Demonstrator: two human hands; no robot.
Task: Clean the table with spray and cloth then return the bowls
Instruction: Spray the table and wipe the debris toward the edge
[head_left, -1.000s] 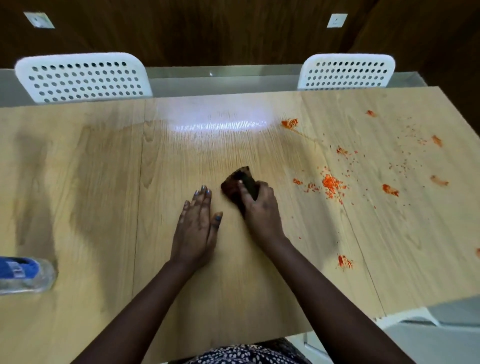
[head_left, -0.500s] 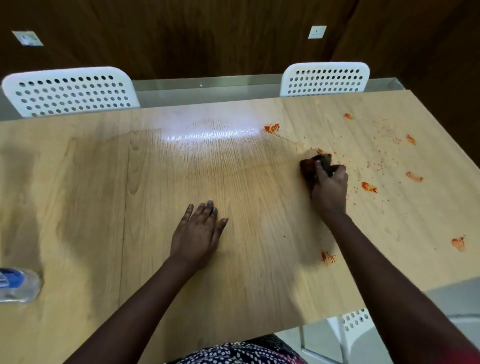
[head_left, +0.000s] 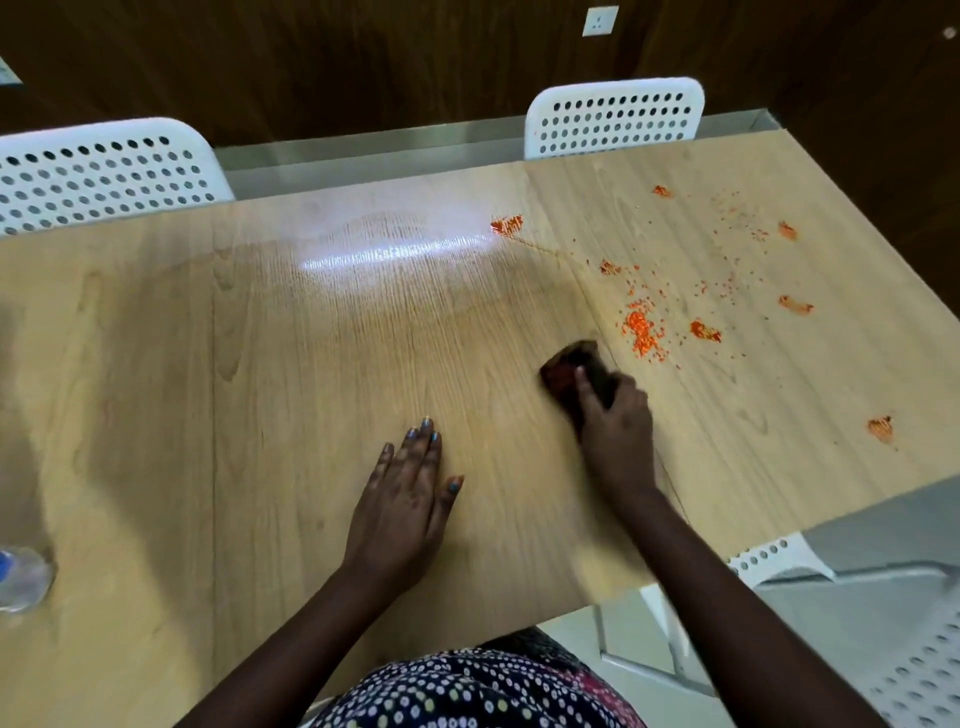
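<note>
While the right hand (head_left: 615, 426) is gripping the dark cloth (head_left: 574, 371) with fingers curled over its top, the cloth is lying pressed on the table (head_left: 311, 364), just short of the densest patch of orange spill (head_left: 641, 330). The cloth is blurred, so its exact fold cannot be told. The left hand (head_left: 405, 499) is resting flat on the wood with fingers straight, holding nothing — it appears to be serving as a brace.

The wiping step is judged to be partly done: the middle of the table is showing a damp sheen, while orange smears and fine specks are lying across the right portion, some well apart near the far and right edges. To do this step well, the cloth should be kept flat under firm pressure and drawn toward the body in overlapping passes, so the loose specks are gathered rather than scattered off the edge. The separate smear (head_left: 880, 428) near the right edge will need its own pass.

A clear bottle (head_left: 23, 577) with a blue part is standing at the left edge, cut off by the frame; no writing on it is readable. No bowls are in view. Two white perforated chairs (head_left: 615, 119) are standing beyond the table.
</note>
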